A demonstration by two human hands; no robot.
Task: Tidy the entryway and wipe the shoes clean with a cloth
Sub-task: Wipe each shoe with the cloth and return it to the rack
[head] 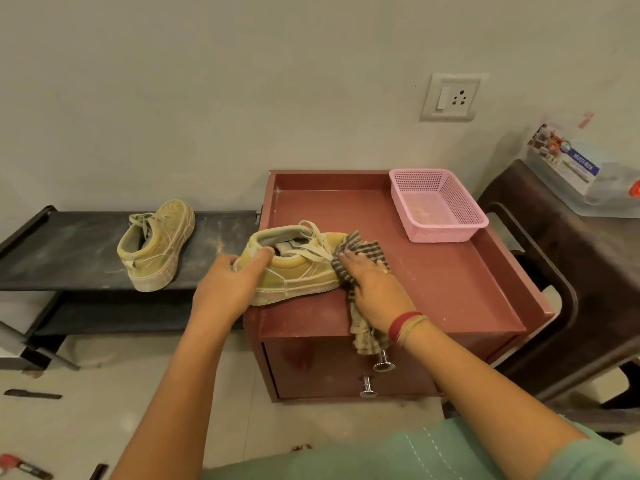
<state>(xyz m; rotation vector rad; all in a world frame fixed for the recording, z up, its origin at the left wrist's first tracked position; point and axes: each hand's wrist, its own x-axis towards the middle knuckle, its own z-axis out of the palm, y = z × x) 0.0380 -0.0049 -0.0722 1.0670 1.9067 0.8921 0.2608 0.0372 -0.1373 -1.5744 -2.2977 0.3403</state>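
A dusty yellow sneaker [298,271] lies on the front left of the reddish-brown cabinet top [433,271]. My left hand [228,285] grips its heel, thumb over the collar. A checked brown cloth [360,252] is draped over the shoe's toe and hangs down past the cabinet's front edge. My right hand [375,292] presses on the cloth with straight fingers against the side of the shoe. A second yellow sneaker [156,244] stands on the black shoe rack [69,251] to the left, toe toward the wall.
A pink plastic basket [438,204] sits at the cabinet's back right. The cabinet has two drawers with metal knobs [382,363]. A dark brown chair [571,271] stands to the right with a clear box on it. Small tools lie on the tiled floor [20,465] at the lower left.
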